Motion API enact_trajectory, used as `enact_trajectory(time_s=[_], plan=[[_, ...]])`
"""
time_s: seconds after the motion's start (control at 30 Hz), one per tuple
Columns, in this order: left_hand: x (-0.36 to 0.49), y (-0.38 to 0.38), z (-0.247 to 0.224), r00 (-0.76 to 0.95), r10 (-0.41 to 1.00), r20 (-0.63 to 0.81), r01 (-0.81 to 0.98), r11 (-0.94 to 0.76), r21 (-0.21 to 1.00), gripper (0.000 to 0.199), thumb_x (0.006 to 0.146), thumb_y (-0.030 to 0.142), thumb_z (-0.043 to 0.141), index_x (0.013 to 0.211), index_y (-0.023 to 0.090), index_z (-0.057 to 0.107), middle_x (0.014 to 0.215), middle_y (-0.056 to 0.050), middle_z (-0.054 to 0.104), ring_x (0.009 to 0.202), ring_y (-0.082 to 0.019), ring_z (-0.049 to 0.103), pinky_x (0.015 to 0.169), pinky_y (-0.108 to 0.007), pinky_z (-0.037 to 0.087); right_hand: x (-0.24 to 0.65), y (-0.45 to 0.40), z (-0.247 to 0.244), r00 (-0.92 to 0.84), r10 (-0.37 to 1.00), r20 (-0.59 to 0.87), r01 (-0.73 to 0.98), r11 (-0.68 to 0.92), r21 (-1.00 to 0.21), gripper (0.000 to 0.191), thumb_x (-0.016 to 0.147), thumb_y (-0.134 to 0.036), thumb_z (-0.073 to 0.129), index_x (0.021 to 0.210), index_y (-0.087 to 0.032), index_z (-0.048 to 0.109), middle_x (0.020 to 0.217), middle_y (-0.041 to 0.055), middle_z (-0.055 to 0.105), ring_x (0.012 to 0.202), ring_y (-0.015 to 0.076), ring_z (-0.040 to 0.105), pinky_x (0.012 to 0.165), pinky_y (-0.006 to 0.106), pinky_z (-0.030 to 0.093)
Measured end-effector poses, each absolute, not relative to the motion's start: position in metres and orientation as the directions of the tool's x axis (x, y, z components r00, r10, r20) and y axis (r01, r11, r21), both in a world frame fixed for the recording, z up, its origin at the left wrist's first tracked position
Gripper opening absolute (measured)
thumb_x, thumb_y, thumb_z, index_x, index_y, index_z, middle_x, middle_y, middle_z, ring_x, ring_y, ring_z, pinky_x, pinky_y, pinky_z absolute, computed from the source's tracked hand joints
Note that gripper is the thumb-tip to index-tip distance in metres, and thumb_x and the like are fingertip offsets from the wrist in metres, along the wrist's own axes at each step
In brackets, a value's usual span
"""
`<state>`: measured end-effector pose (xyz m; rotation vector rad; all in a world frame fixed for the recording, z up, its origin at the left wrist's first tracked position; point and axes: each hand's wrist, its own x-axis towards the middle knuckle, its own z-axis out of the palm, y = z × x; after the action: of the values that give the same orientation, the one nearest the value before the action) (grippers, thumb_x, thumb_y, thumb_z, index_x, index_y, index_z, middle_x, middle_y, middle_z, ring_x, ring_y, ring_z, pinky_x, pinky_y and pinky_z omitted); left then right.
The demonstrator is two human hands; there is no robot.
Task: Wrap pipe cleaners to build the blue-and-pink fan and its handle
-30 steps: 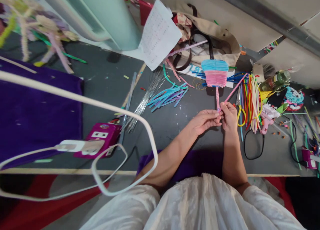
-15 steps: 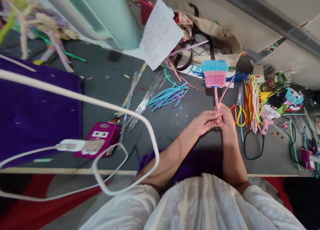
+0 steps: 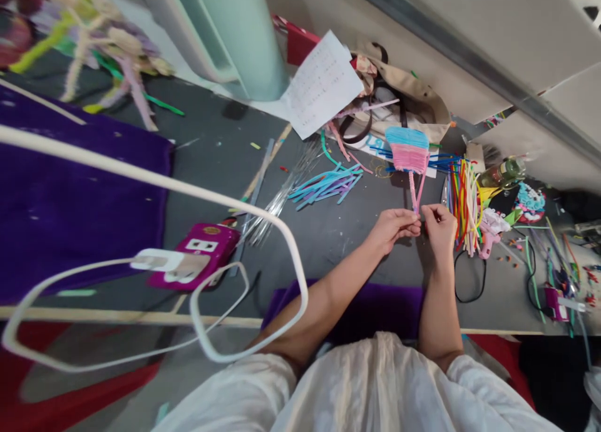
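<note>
Head view: the left hand (image 3: 393, 226) and right hand (image 3: 440, 226) each have fingers pinching the pink stem of the blue-and-pink woven fan (image 3: 407, 149), held above the bench (image 3: 328, 231). Keeping the wraps tight and close-set looks wise.

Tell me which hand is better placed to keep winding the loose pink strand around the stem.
Probably the right hand: it pinches the loose pink strand, while the left hand grips the stem.

The woven fan (image 3: 406, 149) is banded light blue above pink, on a pink stem. The cloth (image 3: 70, 200) is purple, the power strip (image 3: 197, 263) magenta, and the bundle of sticks (image 3: 462, 194) seems red, yellow, green and blue.
</note>
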<state>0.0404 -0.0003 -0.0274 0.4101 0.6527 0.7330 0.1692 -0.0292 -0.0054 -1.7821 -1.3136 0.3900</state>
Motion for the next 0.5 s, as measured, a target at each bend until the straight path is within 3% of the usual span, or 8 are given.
enact_trajectory(time_s=[0.37, 0.5], plan=[[0.048, -0.002, -0.036, 0.527, 0.799, -0.29, -0.53, 0.576, 0.622, 0.012, 0.068, 0.017, 0.072, 0.065, 0.009, 0.063, 0.054, -0.004, 0.062, 0.047, -0.009, 0.058, 0.053, -0.021, 0.05, 0.146, -0.044, 0.021, 0.178, 0.94, 0.292, 0.912, -0.047, -0.407, 0.026, 0.089, -0.034, 0.049, 0.091, -0.019, 0.071, 0.089, 0.0068, 0.066, 0.077, 0.0165, 0.059, 0.073, 0.028, 0.045], [0.052, -0.006, -0.033, 0.509, 0.822, -0.256, -0.528, 0.533, 0.661, 0.012, 0.069, 0.013, 0.068, 0.06, 0.01, 0.06, 0.05, -0.002, 0.059, 0.044, -0.008, 0.055, 0.05, -0.02, 0.047, 0.148, -0.042, 0.024, 0.215, 0.95, 0.225, 0.908, -0.109, -0.404, 0.025, 0.085, -0.035, 0.052, 0.088, -0.019, 0.071, 0.088, 0.007, 0.067, 0.075, 0.0174, 0.059, 0.071, 0.029, 0.045]])
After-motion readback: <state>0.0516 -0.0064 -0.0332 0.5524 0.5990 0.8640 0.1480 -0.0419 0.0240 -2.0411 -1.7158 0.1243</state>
